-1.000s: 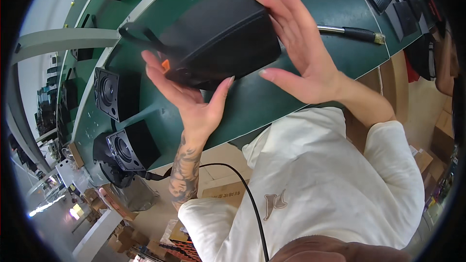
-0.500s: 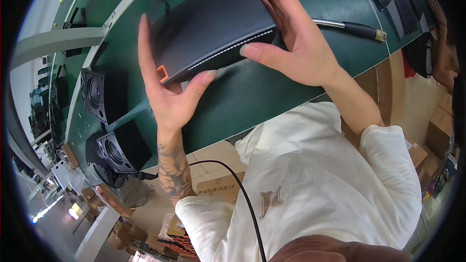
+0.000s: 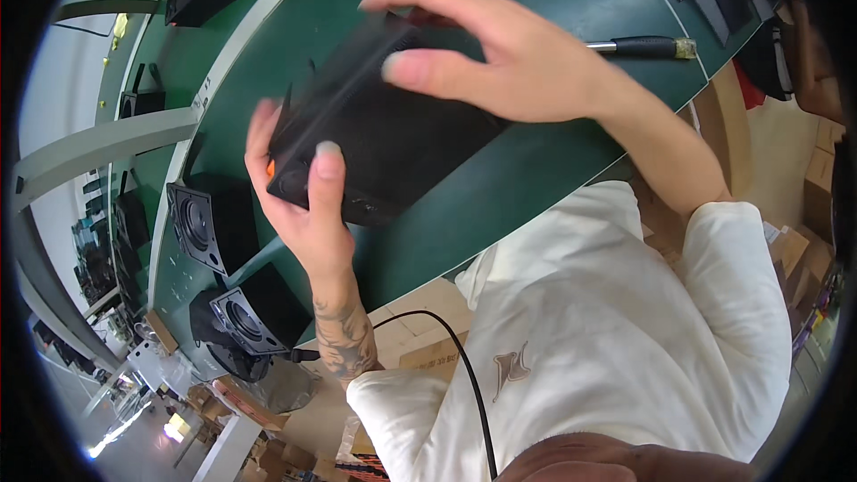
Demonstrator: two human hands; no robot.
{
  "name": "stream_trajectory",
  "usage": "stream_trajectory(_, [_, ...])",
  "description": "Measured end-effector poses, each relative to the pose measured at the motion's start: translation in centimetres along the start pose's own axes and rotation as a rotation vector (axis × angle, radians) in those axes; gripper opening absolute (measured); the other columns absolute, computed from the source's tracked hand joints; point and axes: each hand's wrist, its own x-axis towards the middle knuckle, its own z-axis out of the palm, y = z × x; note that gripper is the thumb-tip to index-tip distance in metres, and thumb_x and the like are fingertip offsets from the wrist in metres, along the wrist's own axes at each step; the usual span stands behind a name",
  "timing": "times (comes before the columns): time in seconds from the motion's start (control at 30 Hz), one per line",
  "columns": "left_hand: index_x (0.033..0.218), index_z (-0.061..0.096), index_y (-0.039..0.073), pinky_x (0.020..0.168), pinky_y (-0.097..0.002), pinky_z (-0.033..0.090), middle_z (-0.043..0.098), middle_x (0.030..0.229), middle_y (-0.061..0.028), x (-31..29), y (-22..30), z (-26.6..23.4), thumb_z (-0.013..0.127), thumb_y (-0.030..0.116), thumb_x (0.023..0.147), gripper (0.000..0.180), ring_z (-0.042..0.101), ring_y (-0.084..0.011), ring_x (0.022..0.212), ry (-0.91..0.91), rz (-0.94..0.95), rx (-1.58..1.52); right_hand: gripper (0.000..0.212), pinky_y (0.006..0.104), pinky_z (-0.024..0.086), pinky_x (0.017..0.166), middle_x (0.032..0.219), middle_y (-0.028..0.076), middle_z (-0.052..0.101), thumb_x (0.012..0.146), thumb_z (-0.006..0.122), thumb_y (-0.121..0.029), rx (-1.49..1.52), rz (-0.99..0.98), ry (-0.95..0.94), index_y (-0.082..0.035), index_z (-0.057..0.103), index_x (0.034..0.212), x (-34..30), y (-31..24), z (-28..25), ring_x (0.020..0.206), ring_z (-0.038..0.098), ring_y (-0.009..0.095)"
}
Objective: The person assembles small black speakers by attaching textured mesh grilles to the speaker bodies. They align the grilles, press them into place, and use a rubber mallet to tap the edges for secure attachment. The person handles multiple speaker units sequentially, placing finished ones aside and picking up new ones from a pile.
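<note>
Between my two hands is a black box-shaped speaker, tilted above the green bench and a little blurred. A dark front face with a small mark at its lower corner shows. My left hand grips the left end, thumb on the front face and fingers behind. Beside those fingers sits a small orange piece at the speaker's edge. My right hand is closed on the other end, with its thumb on the upper part and its fingers over the far edge. The speaker's back and underside are hidden.
On the green bench lies a tool with a black grip, right of my hand. Two speakers with exposed cones stand at left. A grey frame bar crosses there. Black panels lie at far right, near another person's arm.
The speaker has turned in my hands, so its dark front face shows now instead of its smooth side. My right hand has moved left and lower over it.
</note>
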Motion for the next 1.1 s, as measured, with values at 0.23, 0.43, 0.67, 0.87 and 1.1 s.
stream_trajectory(0.23, [0.133,0.054,-0.002,0.088,-0.0284,0.049,0.064,0.112,-0.008,4.4,-1.5,0.5,0.075,0.021,0.096,0.048,0.06,-0.0144,0.1,0.113,-0.469,-0.343,0.043,0.0398,0.052,0.089,0.113,0.014,0.062,0.099,0.067,-0.027,-0.809,-0.087,-0.233,-0.009,0.059,0.137,-4.9,1.8,-8.7,0.104,0.063,0.035])
stream_trajectory(0.43, [0.133,0.053,-0.002,0.084,-0.0282,0.052,0.063,0.11,-0.0083,3.9,-1.7,1.0,0.076,0.021,0.095,0.05,0.061,-0.0149,0.099,0.134,-0.457,-0.432,0.038,0.0431,0.05,0.076,0.096,0.014,0.06,0.096,0.067,-0.016,-0.9,-0.111,-0.395,-0.005,0.062,0.132,-6.3,2.3,-10.3,0.086,0.062,0.032])
stream_trajectory(0.67, [0.136,0.05,-0.004,0.087,-0.0346,0.06,0.069,0.115,-0.0109,4.3,-3.1,0.1,0.071,0.015,0.097,0.048,0.07,-0.0187,0.102,0.134,-0.428,-0.457,0.027,0.0418,0.049,0.074,0.094,0.02,0.061,0.099,0.064,-0.012,-0.617,-0.317,-0.358,0.001,0.064,0.123,4.0,-2.0,-7.5,0.087,0.061,0.037])
stream_trajectory(0.87, [0.133,0.053,-0.003,0.089,-0.0298,0.051,0.065,0.112,-0.0094,4.2,-2.7,0.2,0.077,0.018,0.094,0.051,0.063,-0.0161,0.101,0.111,-0.438,-0.47,0.025,0.052,0.047,0.07,0.079,0.029,0.061,0.103,0.055,-0.016,-0.577,-0.237,-0.469,0.005,0.065,0.096,7.0,-4.1,-5.5,0.08,0.061,0.05])
stream_trajectory(1.1, [0.132,0.055,-0.003,0.09,-0.0287,0.049,0.065,0.112,-0.0086,4.6,-2.4,0.9,0.08,0.022,0.091,0.054,0.062,-0.0154,0.103,0.11,-0.452,-0.431,0.025,0.0446,0.05,0.073,0.085,0.017,0.062,0.101,0.063,-0.019,-0.666,-0.257,-0.391,-0.001,0.069,0.116,-0.2,-4.5,-7.0,0.081,0.064,0.038])
